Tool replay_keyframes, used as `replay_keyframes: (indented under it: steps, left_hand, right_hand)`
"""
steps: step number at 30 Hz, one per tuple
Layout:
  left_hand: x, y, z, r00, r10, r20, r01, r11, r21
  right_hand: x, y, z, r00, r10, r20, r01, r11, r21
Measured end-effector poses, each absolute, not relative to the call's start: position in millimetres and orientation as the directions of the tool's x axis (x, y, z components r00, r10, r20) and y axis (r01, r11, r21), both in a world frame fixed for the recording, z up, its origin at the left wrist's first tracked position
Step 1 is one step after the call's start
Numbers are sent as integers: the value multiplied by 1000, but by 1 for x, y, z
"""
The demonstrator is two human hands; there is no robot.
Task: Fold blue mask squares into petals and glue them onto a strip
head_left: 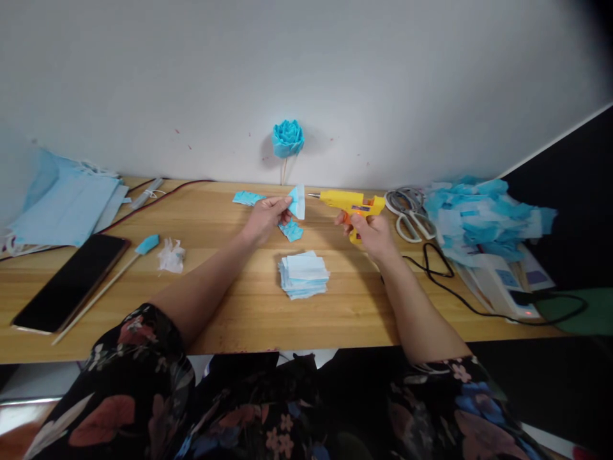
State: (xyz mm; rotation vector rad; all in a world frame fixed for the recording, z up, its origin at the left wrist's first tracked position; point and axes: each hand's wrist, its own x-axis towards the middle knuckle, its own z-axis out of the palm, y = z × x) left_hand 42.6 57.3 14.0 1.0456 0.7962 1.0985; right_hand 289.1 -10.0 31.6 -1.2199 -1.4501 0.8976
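My left hand [266, 218] pinches a small folded blue-and-white piece of fabric [297, 202] above the table. In my right hand [371, 231] is a yellow glue gun [352, 201], its metal nozzle pointing left at the fabric's white edge, close to it; I cannot tell whether they touch. My fingers wrap the handle by the orange trigger. Folded blue petals [291, 230] lie just below and behind my left hand. Between my forearms rests a stack of cut blue-and-white fabric pieces [303, 275]. A blue fabric rose [288, 138] on a thin stick stands at the wall.
Blue face masks [67, 198], a phone [71, 281], a stick with a blue tip [110, 287] and a white scrap [171, 255] lie left. Scissors [416, 225], a blue fabric heap [483, 217], a power strip [502, 287] and a black cable [445, 303] are right.
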Motion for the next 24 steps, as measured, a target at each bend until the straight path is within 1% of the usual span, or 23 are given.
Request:
replay_keyframes:
  steps: [5, 11, 16, 24]
  left_hand:
    - [43, 55, 17, 285, 958, -27, -311, 119, 943]
    - [43, 56, 16, 283, 959, -28, -322, 123, 939]
    - [43, 56, 16, 285, 958, -24, -332, 122, 935]
    - [44, 56, 15, 290, 957, -28, -312, 122, 942]
  right_hand:
    - [291, -9, 25, -56, 978, 200, 297, 208, -932]
    - [294, -8, 23, -46, 979, 200, 383, 202, -901]
    - [292, -7, 23, -53, 981, 188, 397, 194, -897]
    - [289, -8, 29, -60, 980, 188, 471, 194, -860]
